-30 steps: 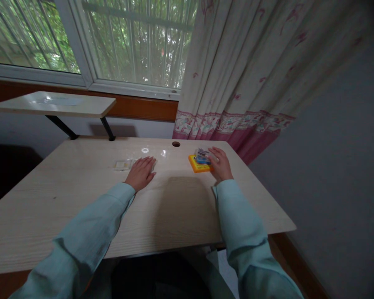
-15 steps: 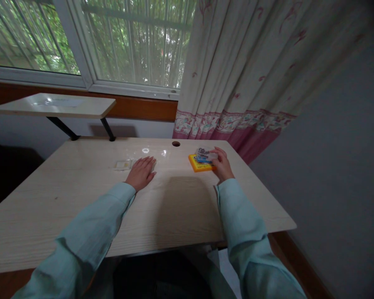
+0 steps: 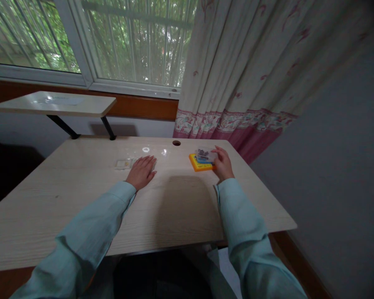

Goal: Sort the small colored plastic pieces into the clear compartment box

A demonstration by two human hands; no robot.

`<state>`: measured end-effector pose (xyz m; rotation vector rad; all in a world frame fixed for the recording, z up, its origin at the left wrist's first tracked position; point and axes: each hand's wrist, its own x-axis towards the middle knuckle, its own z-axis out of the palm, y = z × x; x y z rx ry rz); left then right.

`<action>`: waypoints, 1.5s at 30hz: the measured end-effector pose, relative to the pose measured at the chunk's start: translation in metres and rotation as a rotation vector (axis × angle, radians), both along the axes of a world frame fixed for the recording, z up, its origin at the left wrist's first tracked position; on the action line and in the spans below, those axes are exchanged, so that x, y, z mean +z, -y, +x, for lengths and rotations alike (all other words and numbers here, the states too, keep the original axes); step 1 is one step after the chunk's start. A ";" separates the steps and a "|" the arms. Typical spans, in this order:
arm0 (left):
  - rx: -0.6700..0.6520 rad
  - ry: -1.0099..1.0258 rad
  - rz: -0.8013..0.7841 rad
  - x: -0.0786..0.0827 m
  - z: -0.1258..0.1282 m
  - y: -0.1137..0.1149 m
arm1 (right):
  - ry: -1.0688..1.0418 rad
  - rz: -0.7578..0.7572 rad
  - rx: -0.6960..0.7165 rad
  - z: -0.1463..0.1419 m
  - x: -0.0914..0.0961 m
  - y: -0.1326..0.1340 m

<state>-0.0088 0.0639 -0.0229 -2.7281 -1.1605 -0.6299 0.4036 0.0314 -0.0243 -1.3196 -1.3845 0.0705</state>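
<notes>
My left hand (image 3: 141, 171) lies flat on the light wooden desk (image 3: 162, 207), fingers stretched out, holding nothing. Just left of it sits a small clear packet (image 3: 124, 164) with something yellowish inside. My right hand (image 3: 222, 164) is pinched on a small clear bag (image 3: 204, 155) of dark little pieces, lifted slightly over a flat orange-yellow box (image 3: 199, 166) near the desk's far right. Both arms are in pale green sleeves.
A round cable hole (image 3: 176, 143) is near the desk's far edge. A raised shelf (image 3: 56, 104) on black legs stands at the back left under the window. A pink-bordered curtain (image 3: 237, 83) hangs behind the right side; a grey wall is to the right.
My right hand has closed on the clear bag and raised it a little off the orange box. My left hand has stayed flat in place.
</notes>
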 end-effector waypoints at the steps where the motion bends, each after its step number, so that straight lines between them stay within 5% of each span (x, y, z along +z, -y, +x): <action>1: -0.001 0.001 -0.002 0.000 0.000 0.000 | -0.001 0.011 0.004 0.000 0.001 0.000; 8: -0.006 0.054 0.021 0.004 -0.004 0.000 | 0.020 0.031 -0.065 -0.001 0.004 0.002; 17: 0.233 0.065 -0.025 0.015 -0.021 -0.004 | 0.125 0.149 -0.205 -0.004 0.024 0.016; 22: 0.060 0.097 -0.076 0.012 -0.009 0.000 | 0.231 0.235 -0.335 -0.031 0.039 0.021; 27: -0.201 0.185 -0.135 0.005 0.004 0.006 | 0.491 0.127 0.017 -0.109 0.034 0.021; 32: -0.244 0.229 -0.153 0.002 0.003 0.005 | 0.694 -0.090 0.404 -0.163 0.013 0.019; 38: -0.182 0.224 -0.222 -0.003 -0.002 0.000 | 0.638 -0.239 0.456 -0.158 -0.008 0.011; 45: -0.185 0.243 -0.183 0.001 0.000 0.003 | 0.565 -0.190 0.460 -0.154 -0.002 0.012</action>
